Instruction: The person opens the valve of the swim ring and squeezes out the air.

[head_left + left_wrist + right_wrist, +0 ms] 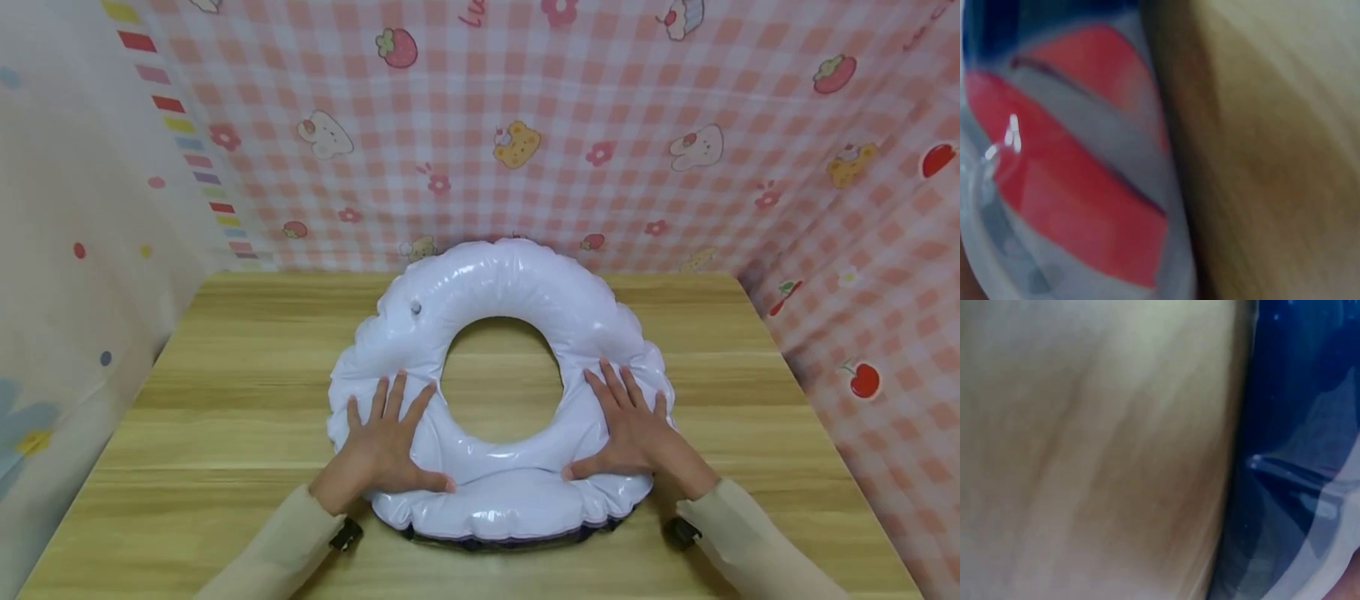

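A white inflatable swim ring (pixel 502 279) lies on the wooden table, its glossy surface creased under both hands. Its small valve (pixel 416 308) sticks up at the upper left of the ring. Spread fingers of my left hand (pixel 386 446) press on the ring's left side, thumb pointing toward the middle. On the right side, my right hand (pixel 633 433) lies likewise with fingers spread. The ring's underside shows red and grey patterning (pixel 1079 181) in the left wrist view and dark blue plastic (pixel 1291 412) in the right wrist view.
The wood-grain table (pixel 225 400) extends around the ring. Behind it hangs a pink checked cloth (pixel 480 108); similar cloth covers the right side, and a pale dotted one (pixel 97 208) the left. A black wrist device (pixel 347 533) sits under the left cuff.
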Demonstrator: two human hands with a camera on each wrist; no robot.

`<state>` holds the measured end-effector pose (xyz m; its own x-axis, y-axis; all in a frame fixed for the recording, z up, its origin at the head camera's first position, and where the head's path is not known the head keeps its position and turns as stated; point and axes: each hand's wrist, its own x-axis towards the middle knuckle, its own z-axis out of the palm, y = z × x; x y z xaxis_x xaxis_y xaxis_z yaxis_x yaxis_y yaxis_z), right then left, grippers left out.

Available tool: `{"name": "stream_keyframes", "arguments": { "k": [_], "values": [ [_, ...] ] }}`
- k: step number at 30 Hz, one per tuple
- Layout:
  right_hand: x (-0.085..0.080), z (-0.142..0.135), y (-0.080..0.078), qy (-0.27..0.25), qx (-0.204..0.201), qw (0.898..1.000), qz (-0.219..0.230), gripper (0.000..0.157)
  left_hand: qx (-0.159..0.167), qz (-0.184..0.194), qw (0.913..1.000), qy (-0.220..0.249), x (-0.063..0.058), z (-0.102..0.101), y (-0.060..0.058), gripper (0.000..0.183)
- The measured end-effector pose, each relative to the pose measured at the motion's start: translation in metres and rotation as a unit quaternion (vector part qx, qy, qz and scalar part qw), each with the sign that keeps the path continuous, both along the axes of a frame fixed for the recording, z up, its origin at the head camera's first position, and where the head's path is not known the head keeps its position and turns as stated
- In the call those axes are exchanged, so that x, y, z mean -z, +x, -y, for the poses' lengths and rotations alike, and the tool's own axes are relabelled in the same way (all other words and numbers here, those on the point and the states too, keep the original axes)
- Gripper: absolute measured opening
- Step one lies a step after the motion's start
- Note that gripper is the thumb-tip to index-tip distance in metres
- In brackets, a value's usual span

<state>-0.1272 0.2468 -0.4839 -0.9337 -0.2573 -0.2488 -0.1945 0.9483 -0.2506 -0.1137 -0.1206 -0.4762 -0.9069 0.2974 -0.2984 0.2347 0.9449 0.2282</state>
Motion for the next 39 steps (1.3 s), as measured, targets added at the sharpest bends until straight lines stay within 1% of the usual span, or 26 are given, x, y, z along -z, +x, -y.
{"name": "stream_keyframes", "arguments": {
  "k": [7, 12, 19, 25, 32, 39],
  "values": [
    [0.0001, 0.0012, -0.0008, 0.017, 0.006, 1.0, 0.009, 0.153, 0.004, -0.008, 1.0, -0.003, -0.0001, -0.0029, 0.0001, 0.139],
    [-0.0006, 0.0025, -0.0018, 0.023, 0.004, 1.0, 0.009, 0.153, 0.001, -0.007, 0.9999, -0.01, -0.0005, -0.0042, -0.0007, 0.138],
    [-0.0014, 0.0033, -0.0042, 0.027, 0.003, 1.0, 0.014, 0.151, -0.001, -0.005, 0.9999, -0.014, -0.004, -0.0052, -0.0012, 0.138],
    [-0.004, 0.0048, -0.0049, 0.031, 0.002, 0.999, 0.034, 0.151, -0.002, 0.001, 0.9999, -0.014, -0.0028, -0.0048, -0.0024, 0.137],
    [-0.0033, 0.0042, -0.0044, 0.012, 0.005, 0.999, 0.045, 0.15, -0.001, 0.009, 0.9999, -0.015, 0.0001, -0.0055, -0.0041, 0.138],
    [0.0004, 0.0009, -0.0037, -0.016, 0.004, 0.999, 0.047, 0.151, -0.004, 0.007, 0.9998, -0.016, 0.0005, -0.0057, -0.0032, 0.14]
  ]
}}
